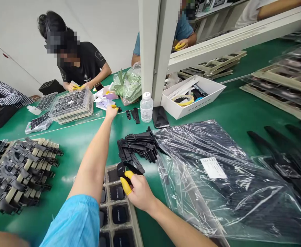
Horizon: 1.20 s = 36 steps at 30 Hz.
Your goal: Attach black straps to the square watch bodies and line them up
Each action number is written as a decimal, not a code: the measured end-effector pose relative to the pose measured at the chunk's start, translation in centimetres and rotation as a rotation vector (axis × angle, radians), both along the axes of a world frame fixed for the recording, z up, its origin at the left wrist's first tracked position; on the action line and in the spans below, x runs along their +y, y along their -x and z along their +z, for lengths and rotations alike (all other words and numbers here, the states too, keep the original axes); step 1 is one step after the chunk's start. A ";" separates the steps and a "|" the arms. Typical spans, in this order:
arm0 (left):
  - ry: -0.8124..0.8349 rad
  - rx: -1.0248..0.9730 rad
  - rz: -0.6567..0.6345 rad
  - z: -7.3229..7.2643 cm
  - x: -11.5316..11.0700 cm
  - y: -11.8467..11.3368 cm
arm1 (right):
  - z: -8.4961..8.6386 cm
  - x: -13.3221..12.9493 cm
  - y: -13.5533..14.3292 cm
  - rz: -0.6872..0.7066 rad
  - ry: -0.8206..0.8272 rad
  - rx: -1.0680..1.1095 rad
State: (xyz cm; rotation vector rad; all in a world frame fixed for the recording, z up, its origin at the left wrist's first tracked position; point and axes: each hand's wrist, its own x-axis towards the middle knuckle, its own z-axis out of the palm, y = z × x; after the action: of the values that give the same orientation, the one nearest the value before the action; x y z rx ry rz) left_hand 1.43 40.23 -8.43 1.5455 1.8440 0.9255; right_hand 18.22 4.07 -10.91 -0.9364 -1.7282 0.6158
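My right hand (140,192), with yellow finger cots on thumb and finger, grips a black square watch case (120,169) with a dark strap on it. Below it lies a tray (137,228) whose pockets hold several black watch cases (120,214). My left arm stretches far forward; my left hand (111,112), also in yellow cots, has its fingers closed at a small dark piece that I cannot make out. Beside that hand lie loose black strap pieces (136,115). A heap of black watch straps (141,145) sits between my hands.
A clear plastic bag of black straps (191,147) covers the right side. A clear bottle (146,109), a phone (160,117) and a white box (191,99) stand by the post (150,41). Watches with straps fill a tray (19,171) at left. Co-workers (84,65) sit across.
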 end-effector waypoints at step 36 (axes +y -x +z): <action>-0.027 0.679 -0.427 12.1 -34.1 7.4 | 0.6 0.3 -1.5 0.069 -0.013 -0.103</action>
State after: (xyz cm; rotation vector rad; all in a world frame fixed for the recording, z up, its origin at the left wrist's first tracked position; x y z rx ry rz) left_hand -5.98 6.14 3.69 2.3461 1.7816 0.2326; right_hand 19.70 4.35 -10.30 -0.9164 -1.8601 0.6094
